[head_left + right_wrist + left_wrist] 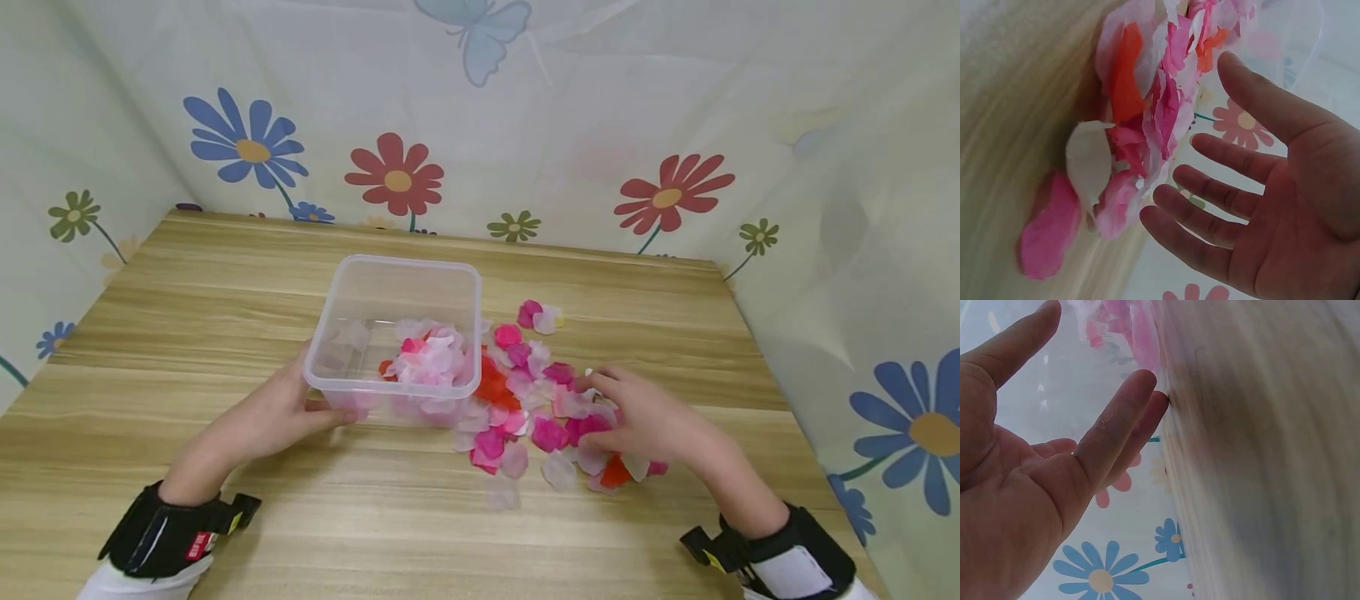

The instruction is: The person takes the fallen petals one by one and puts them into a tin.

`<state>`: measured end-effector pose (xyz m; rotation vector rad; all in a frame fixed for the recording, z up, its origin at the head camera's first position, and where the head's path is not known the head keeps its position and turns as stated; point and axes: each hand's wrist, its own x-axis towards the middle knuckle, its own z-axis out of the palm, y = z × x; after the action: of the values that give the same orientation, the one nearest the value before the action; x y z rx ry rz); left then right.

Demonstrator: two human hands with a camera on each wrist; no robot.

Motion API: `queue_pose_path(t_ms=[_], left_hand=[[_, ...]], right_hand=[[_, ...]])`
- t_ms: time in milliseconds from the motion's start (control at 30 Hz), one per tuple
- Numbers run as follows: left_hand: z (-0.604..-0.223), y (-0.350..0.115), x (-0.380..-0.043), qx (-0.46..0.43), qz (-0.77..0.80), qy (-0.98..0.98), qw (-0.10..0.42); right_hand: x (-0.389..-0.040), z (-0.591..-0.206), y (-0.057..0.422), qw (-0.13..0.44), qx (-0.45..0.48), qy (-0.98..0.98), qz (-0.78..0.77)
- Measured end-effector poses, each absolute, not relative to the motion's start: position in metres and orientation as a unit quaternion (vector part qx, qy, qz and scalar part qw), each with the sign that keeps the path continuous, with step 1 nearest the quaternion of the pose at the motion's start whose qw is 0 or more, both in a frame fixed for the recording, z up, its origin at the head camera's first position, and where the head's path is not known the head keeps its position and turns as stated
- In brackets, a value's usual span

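A clear plastic box (401, 267) without a lid stands on the wooden table, with pink, white and red petals (435, 358) lying inside it. My left hand (273, 412) rests at the box's front left corner, its thumb along the front wall; the left wrist view shows its fingers extended and spread. To the right of the box lies a loose heap of pink, white, magenta and orange-red petals (551, 400). Over the right part of that heap hovers my right hand (648, 412). Its fingers (1210, 187) are spread with nothing held, beside the petals in the right wrist view.
Wooden tabletop (420, 542) extends around the box and heap. A pale curtain (570, 108) printed with flowers and a butterfly hangs behind the table and along both sides. A magenta petal and a white one (546, 320) lie a little behind the heap.
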<state>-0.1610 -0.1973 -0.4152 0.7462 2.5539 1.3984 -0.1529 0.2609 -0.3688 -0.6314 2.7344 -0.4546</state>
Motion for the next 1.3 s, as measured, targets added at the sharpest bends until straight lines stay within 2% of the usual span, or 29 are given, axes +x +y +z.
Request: queue_pose_path(t_ms=[233, 633, 1300], left_hand=[[-0.414, -0.196, -0.16, 0.24, 0.462, 0.851, 0.072], [-0.415, -0.196, -0.163, 0.253, 0.465, 0.846, 0.065], [-0.413, -0.196, -0.16, 0.252, 0.462, 0.848, 0.063]], right_hand=[[-0.141, -0.374, 0.267, 0.13, -0.227, 0.95, -0.173], [-0.131, -0.379, 0.268, 0.159, -0.23, 0.942, -0.187], [-0.131, -0.395, 0.263, 0.127, -0.235, 0.95, -0.164]])
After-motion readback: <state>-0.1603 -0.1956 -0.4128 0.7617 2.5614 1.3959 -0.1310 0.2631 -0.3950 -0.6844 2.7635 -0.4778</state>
